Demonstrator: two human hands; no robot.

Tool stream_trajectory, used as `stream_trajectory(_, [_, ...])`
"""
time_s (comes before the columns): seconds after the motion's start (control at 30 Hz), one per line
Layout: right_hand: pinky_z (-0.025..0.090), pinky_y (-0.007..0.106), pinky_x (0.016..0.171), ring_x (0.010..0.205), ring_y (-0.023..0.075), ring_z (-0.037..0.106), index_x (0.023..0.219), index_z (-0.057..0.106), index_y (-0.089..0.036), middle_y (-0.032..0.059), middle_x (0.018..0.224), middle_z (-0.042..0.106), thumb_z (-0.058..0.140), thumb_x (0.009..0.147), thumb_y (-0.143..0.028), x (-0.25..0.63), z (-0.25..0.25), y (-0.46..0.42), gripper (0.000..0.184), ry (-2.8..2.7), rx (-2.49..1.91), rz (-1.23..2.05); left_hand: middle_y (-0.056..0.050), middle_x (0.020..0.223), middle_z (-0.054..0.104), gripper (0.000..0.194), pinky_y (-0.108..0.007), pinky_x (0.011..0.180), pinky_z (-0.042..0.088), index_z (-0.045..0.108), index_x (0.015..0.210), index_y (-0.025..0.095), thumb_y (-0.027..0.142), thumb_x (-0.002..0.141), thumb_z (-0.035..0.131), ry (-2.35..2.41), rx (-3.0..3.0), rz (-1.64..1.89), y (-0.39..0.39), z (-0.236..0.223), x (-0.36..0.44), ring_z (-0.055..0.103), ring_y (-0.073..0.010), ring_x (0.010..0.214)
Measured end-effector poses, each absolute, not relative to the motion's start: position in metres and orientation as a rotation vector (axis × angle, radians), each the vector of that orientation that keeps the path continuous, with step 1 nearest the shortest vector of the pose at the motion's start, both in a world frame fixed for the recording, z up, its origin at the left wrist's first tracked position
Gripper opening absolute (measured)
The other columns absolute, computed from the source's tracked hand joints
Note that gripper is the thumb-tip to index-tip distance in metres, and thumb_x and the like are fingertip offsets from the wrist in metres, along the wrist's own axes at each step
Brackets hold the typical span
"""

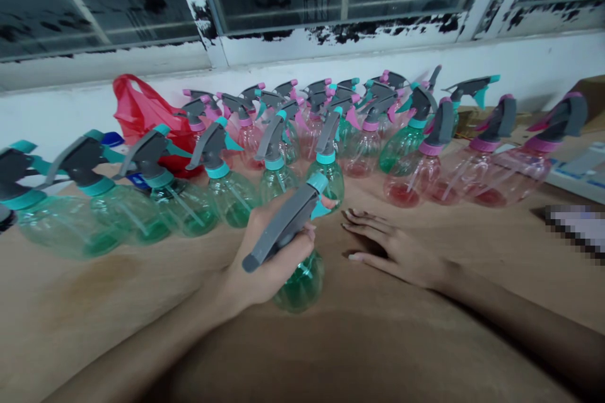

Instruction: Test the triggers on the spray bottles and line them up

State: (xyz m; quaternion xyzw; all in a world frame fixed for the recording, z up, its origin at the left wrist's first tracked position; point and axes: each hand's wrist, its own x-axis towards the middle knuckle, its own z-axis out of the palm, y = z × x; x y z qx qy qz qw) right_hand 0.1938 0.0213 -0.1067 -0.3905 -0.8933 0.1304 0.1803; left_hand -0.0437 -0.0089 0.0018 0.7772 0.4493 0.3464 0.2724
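My left hand [269, 264] is closed around the neck of a green spray bottle [300, 286] with a grey and turquoise trigger head. That bottle stands upright near the table's front, its collar hidden by my fingers. To its right, my right hand [394, 245] lies palm down on the table with fingers stretched out, holding nothing. Just behind my left hand is a row of green spray bottles [236, 198] with turquoise collars. Pink spray bottles [406, 182] with grey and pink heads stand beyond my right hand.
More green and pink spray bottles [359, 151] crowd the back of the wooden table [368, 346]. A red plastic bag [146, 104] sits at the back left. On the right lie a pixelated flat object [579, 227] and a white tray-like item [576, 176]. Windows line the wall behind.
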Motion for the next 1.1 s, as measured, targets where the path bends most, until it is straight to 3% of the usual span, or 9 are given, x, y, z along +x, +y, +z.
stream_trajectory(0.23, [0.027,0.042,0.107,0.131,0.0207,0.028,0.132,0.038,-0.021,0.0049,0.141,0.035,0.043,0.086,-0.049,0.194,-0.107,0.02,0.055,-2.53,-1.119,0.324,0.002,0.074,0.059,0.021,-0.03,0.066,0.046,0.058,0.086,0.025,0.017,0.074,0.044,1.1,2.15,0.913,-0.007,0.006,-0.047,0.056,-0.0161,0.067])
stream_trajectory(0.4, [0.028,0.044,0.107,0.131,0.0211,0.028,0.133,0.037,-0.023,0.0045,0.141,0.036,0.044,0.085,-0.048,0.194,-0.107,0.021,0.055,-2.518,-1.092,0.354,0.003,0.064,0.056,0.025,-0.027,0.054,0.044,0.056,0.101,0.028,0.023,0.078,0.045,1.215,2.042,0.891,-0.01,0.005,-0.042,0.054,-0.0154,0.056])
stream_trajectory(0.67, [0.027,0.045,0.106,0.131,0.0213,0.027,0.134,0.036,-0.023,0.0054,0.141,0.036,0.044,0.085,-0.048,0.193,-0.106,0.021,0.055,-2.519,-1.089,0.363,0.003,0.065,0.058,0.008,-0.027,0.054,0.041,0.053,0.076,0.027,0.026,0.08,0.046,1.295,2.06,0.97,-0.013,-0.002,-0.041,0.054,-0.0143,0.054])
stream_trajectory(0.77, [0.027,0.045,0.106,0.131,0.0213,0.028,0.134,0.036,-0.022,0.0059,0.141,0.036,0.044,0.085,-0.048,0.193,-0.108,0.022,0.055,-2.508,-1.077,0.374,0.003,0.063,0.057,0.009,-0.028,0.055,0.042,0.055,0.078,0.027,0.026,0.081,0.046,1.299,2.056,0.98,-0.012,-0.003,-0.041,0.053,-0.0144,0.054])
stream_trajectory(0.93, [0.028,0.047,0.105,0.13,0.0229,0.028,0.135,0.033,-0.023,0.0067,0.141,0.036,0.045,0.084,-0.05,0.191,-0.108,0.021,0.06,-2.457,-1.073,0.402,0.005,0.059,0.053,0.02,-0.027,0.052,0.041,0.058,0.098,0.03,0.025,0.081,0.047,1.295,1.993,0.941,-0.01,-0.004,-0.04,0.049,-0.0137,0.05])
stream_trajectory(1.1, [0.037,0.042,0.099,0.121,0.0232,0.043,0.13,0.039,-0.024,0.0066,0.133,0.046,0.051,0.077,-0.056,0.191,-0.076,0.003,0.063,-2.325,-1.106,0.497,0.005,0.054,0.05,0.011,-0.027,0.049,0.04,0.06,0.084,0.028,0.027,0.08,0.05,1.328,2.006,1.052,-0.006,-0.003,-0.023,0.048,-0.0141,0.048])
